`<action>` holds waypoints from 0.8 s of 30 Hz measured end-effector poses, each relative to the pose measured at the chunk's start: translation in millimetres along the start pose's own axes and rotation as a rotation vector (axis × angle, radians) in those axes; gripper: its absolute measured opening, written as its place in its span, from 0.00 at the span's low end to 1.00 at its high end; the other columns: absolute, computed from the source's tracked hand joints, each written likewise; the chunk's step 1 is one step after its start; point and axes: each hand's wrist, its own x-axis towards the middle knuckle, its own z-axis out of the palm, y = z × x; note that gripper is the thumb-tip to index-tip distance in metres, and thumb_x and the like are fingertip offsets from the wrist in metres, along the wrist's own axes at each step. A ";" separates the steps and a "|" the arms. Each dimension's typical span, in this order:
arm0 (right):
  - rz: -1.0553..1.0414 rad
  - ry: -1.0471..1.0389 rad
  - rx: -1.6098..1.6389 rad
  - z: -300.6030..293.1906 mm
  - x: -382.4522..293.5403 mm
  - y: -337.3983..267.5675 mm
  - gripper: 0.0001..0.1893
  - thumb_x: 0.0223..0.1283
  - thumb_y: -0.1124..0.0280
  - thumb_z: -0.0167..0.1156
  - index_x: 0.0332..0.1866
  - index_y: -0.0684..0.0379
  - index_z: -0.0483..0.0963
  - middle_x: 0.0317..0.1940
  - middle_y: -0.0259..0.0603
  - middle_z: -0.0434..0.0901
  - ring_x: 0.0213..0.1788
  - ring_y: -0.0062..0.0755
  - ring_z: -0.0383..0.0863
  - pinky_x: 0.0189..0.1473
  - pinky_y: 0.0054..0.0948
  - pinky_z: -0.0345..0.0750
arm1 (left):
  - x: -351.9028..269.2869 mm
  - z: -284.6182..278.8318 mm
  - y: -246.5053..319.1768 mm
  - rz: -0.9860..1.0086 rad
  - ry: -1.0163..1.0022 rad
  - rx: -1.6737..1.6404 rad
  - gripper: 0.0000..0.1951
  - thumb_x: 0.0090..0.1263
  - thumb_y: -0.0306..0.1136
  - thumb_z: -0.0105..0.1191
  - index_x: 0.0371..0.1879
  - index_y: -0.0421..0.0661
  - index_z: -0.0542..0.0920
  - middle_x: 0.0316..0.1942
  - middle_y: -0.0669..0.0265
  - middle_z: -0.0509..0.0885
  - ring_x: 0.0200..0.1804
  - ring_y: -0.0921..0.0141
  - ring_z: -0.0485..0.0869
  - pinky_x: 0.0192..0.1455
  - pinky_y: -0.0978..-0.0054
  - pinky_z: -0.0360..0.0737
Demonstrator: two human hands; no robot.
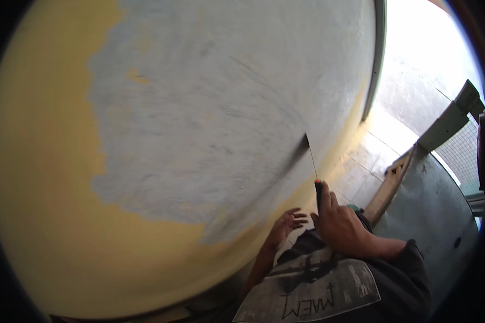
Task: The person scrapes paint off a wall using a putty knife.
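My right hand (pixel 341 228) is closed around the dark handle of a putty knife (pixel 312 159), whose thin blade is seen edge-on. The blade's tip is at the grey patch (pixel 194 121) on a yellow wall (pixel 44 161); whether it touches cannot be told. A dark shadow runs from the tip down to the left. Lower, near the foot of the wall, my left hand (pixel 285 228) has its fingers apart and holds nothing. Dark streaks and small yellow spots mark the grey patch.
Right of the wall is a dark upright edge (pixel 378 60) beside a bright opening. Pale floor tiles (pixel 359 165) run along the wall's foot. A wooden frame piece (pixel 388 194), a grey-green panel (pixel 428 226) and wire mesh (pixel 460 149) stand at the right.
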 end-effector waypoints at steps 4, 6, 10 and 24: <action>-0.202 -0.210 0.150 -40.0 -32.8 -33.4 0.32 0.74 0.65 0.55 0.70 0.79 0.55 0.45 0.70 0.78 0.35 0.59 0.86 0.33 0.46 0.82 | -12.7 -10.8 -3.3 -0.039 -0.114 0.081 0.32 0.80 0.53 0.48 0.74 0.43 0.65 0.66 0.56 0.76 0.66 0.62 0.78 0.69 0.62 0.71; -0.223 -0.246 0.240 -45.1 -39.6 -48.9 0.26 0.75 0.63 0.56 0.68 0.69 0.61 0.41 0.59 0.83 0.40 0.54 0.88 0.38 0.45 0.83 | -17.6 -13.2 -6.9 -0.132 -0.073 0.220 0.33 0.80 0.54 0.48 0.74 0.43 0.65 0.66 0.58 0.77 0.66 0.64 0.77 0.68 0.62 0.72; -0.192 -0.097 0.291 -45.9 -45.6 -53.7 0.23 0.75 0.56 0.58 0.69 0.52 0.68 0.44 0.49 0.86 0.38 0.50 0.89 0.40 0.42 0.82 | -33.5 -16.8 -20.8 -0.279 -0.171 0.540 0.31 0.80 0.52 0.47 0.74 0.45 0.66 0.66 0.61 0.77 0.66 0.66 0.77 0.67 0.63 0.72; 0.016 0.118 0.501 -55.6 2.0 66.1 0.20 0.77 0.63 0.57 0.69 0.54 0.76 0.34 0.32 0.81 0.37 0.21 0.76 0.42 0.26 0.77 | -103.0 -46.9 -36.4 -0.259 -0.059 0.559 0.29 0.81 0.50 0.49 0.73 0.44 0.68 0.66 0.58 0.79 0.66 0.64 0.78 0.67 0.62 0.73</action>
